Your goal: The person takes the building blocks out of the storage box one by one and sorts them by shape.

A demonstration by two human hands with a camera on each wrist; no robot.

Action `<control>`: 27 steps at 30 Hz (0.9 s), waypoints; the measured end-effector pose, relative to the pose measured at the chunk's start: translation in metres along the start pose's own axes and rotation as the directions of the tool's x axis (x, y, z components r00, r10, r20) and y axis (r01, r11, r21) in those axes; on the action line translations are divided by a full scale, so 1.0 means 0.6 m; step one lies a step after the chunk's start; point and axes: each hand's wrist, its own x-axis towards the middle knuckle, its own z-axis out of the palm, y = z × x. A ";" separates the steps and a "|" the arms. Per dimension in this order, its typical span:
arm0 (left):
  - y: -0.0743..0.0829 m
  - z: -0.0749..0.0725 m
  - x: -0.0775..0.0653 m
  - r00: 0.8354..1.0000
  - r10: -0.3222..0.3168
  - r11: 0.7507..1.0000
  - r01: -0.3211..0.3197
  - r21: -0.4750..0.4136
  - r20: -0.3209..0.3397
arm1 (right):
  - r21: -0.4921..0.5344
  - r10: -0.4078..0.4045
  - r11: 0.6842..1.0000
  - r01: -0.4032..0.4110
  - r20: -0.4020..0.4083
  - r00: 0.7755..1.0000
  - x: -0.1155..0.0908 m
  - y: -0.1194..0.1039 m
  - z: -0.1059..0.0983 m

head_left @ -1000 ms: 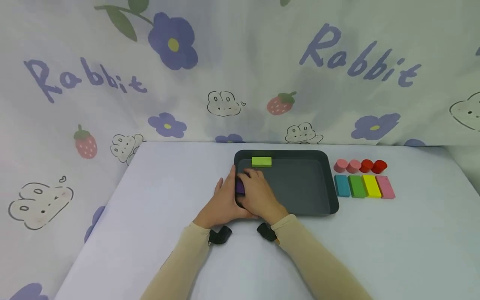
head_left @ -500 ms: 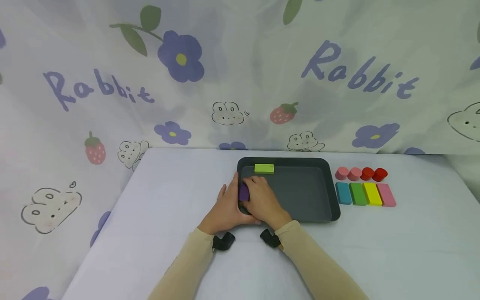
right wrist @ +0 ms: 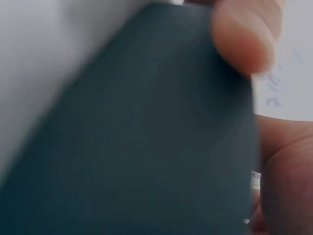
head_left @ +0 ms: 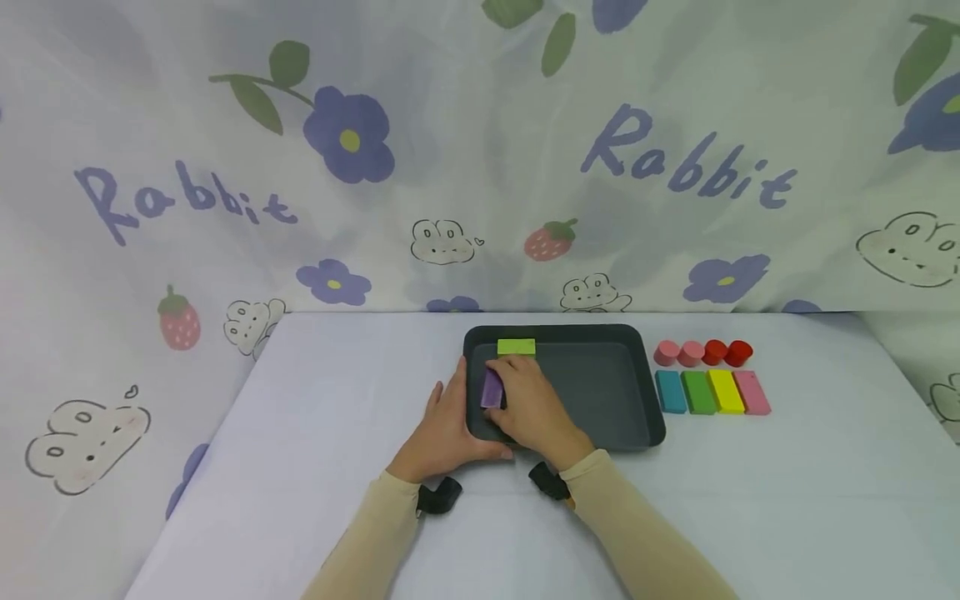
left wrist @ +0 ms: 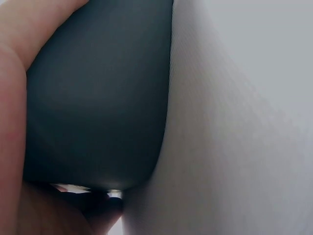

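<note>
In the head view, my right hand (head_left: 534, 410) reaches over the near wall of a dark grey tray (head_left: 600, 392). It pinches a purple block (head_left: 492, 389) between thumb and fingers, lengthwise, near the tray's left wall. My left hand (head_left: 450, 425) presses round the tray's near left corner from outside, fingers straight along the left side, thumb along the near side. A lime green block (head_left: 516, 347) lies inside at the back left. In the left wrist view, the tray's outer wall (left wrist: 102, 98) fills the space beside my hand. The right wrist view shows that wall close up, hiding the block.
Right of the tray stand two pink cylinders (head_left: 667, 353) and two red cylinders (head_left: 727, 352). Before them lie a blue block (head_left: 671, 392), a green block (head_left: 698, 392), a yellow block (head_left: 726, 392) and a pink block (head_left: 752, 392). A patterned cloth (head_left: 465, 167) hangs behind the table.
The purple block has shifted a little right, away from the tray's left wall, with my right hand, and more of it shows. The left hand keeps its place at the corner. The head view has tilted.
</note>
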 end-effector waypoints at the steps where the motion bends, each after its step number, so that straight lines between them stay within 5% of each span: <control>1: 0.001 -0.001 0.001 1.000 0.003 1.000 -0.003 -0.003 -0.006 | -0.001 0.004 1.000 -0.004 -0.013 1.000 0.000 0.000 -0.006; 27: 0.000 0.002 -0.005 1.000 -0.015 0.999 0.015 -0.035 -0.009 | 0.047 0.054 0.998 -0.050 -0.079 0.995 -0.028 0.003 -0.091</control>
